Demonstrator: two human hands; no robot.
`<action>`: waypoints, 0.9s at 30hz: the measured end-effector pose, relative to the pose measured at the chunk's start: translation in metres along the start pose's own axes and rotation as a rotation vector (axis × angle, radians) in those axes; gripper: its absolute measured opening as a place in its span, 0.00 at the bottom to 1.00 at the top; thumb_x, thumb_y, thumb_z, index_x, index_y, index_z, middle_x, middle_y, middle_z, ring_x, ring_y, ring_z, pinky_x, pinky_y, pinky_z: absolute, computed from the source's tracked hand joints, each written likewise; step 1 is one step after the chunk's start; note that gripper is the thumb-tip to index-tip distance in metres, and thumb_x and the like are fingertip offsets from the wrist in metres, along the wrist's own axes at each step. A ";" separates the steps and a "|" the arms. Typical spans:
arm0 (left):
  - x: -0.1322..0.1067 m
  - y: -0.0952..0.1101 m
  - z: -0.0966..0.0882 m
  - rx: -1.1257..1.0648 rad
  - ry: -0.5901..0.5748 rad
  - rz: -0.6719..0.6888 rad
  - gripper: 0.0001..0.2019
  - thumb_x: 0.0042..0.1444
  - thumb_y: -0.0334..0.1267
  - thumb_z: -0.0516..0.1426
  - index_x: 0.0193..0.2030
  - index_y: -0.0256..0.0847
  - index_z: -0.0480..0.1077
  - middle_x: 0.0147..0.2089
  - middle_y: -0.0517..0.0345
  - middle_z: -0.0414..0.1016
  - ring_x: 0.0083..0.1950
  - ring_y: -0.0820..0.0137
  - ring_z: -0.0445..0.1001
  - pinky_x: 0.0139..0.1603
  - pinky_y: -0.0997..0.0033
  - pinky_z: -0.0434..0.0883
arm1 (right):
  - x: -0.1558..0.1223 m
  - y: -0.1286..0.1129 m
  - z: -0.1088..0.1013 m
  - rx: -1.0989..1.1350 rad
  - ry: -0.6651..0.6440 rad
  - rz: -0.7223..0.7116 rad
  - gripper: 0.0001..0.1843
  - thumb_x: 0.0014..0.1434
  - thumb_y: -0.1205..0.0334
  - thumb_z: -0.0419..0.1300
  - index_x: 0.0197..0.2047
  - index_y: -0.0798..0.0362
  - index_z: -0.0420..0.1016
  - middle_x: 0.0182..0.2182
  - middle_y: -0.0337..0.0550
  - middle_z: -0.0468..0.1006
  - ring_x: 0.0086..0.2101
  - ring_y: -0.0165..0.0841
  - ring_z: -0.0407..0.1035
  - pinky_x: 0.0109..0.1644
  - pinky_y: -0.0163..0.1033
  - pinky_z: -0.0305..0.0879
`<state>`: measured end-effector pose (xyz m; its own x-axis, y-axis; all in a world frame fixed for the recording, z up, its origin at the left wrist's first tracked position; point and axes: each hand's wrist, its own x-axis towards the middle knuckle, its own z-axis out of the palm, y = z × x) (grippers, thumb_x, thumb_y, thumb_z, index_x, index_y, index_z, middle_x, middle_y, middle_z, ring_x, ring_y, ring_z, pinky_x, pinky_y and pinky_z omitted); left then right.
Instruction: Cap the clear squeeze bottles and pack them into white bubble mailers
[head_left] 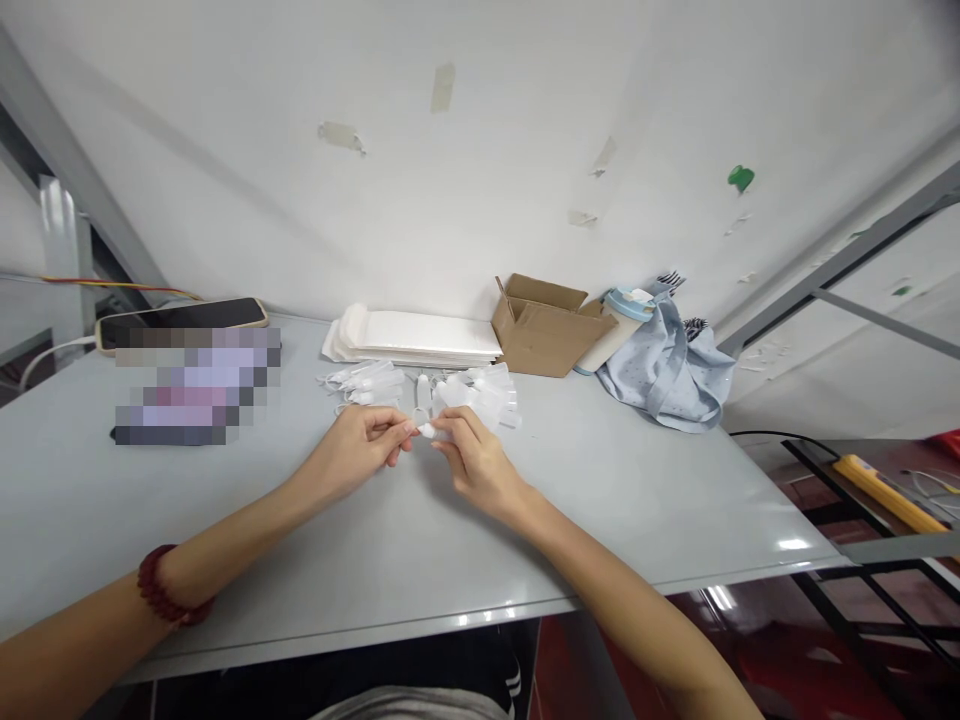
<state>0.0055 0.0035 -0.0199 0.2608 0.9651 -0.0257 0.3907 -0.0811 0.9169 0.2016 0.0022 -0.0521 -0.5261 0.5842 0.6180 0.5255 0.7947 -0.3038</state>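
Note:
Just above the desk's middle, my left hand [373, 445] and my right hand [480, 462] meet fingertip to fingertip. Between them is a small white plastic piece [427, 430] with a thin loop rising from it. My right fingers pinch its body; my left thumb and forefinger are closed at its left end, perhaps on the thin cord. Behind the left hand lies a bunch of white corded pieces [367, 380]. Behind the right hand, a second pile [487, 395] of translucent white pieces spreads out. One single white piece [423, 388] lies between the two piles.
Along the wall stand a stack of flat white boxes [427, 335], an open cardboard box [551, 330], a blue-lidded cup [619, 325] and a light blue cloth bag [667, 365]. A phone on a cable [184, 318] and a blurred-out item [195, 390] lie on the grey desk [300, 590] at left.

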 end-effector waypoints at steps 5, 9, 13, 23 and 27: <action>0.002 -0.004 0.000 0.051 -0.008 0.030 0.19 0.53 0.54 0.54 0.25 0.40 0.71 0.19 0.60 0.67 0.23 0.70 0.66 0.25 0.72 0.62 | 0.000 0.001 0.002 0.022 -0.009 -0.002 0.13 0.67 0.71 0.48 0.54 0.55 0.64 0.44 0.55 0.70 0.43 0.37 0.71 0.43 0.41 0.73; 0.007 0.002 -0.014 0.179 -0.131 0.020 0.17 0.52 0.52 0.54 0.25 0.40 0.72 0.19 0.60 0.69 0.22 0.70 0.67 0.25 0.73 0.63 | 0.003 0.003 0.001 0.068 -0.052 -0.021 0.13 0.68 0.68 0.49 0.54 0.55 0.64 0.45 0.54 0.71 0.43 0.36 0.71 0.43 0.41 0.73; 0.011 0.014 -0.041 0.325 -0.218 0.028 0.18 0.51 0.52 0.55 0.22 0.41 0.71 0.18 0.61 0.68 0.22 0.71 0.66 0.25 0.73 0.61 | 0.008 0.005 -0.005 -0.023 -0.062 -0.049 0.14 0.69 0.64 0.51 0.56 0.57 0.64 0.47 0.56 0.72 0.46 0.38 0.70 0.48 0.43 0.72; 0.020 0.000 -0.070 0.769 0.028 -0.012 0.18 0.58 0.45 0.50 0.19 0.41 0.61 0.19 0.61 0.61 0.24 0.71 0.58 0.28 0.71 0.52 | 0.011 0.009 -0.009 -0.491 -0.275 0.130 0.24 0.67 0.54 0.55 0.62 0.57 0.65 0.64 0.65 0.61 0.65 0.54 0.53 0.61 0.66 0.56; 0.018 -0.004 -0.066 0.885 0.005 -0.081 0.21 0.60 0.49 0.49 0.19 0.42 0.56 0.19 0.59 0.60 0.23 0.69 0.58 0.28 0.69 0.50 | 0.011 0.008 -0.008 -0.518 -0.338 0.163 0.20 0.67 0.54 0.55 0.60 0.51 0.69 0.65 0.62 0.61 0.66 0.53 0.51 0.62 0.68 0.55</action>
<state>-0.0497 0.0379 0.0022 0.1997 0.9771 -0.0741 0.9476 -0.1733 0.2683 0.2054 0.0136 -0.0417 -0.5494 0.7781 0.3044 0.8273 0.5576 0.0677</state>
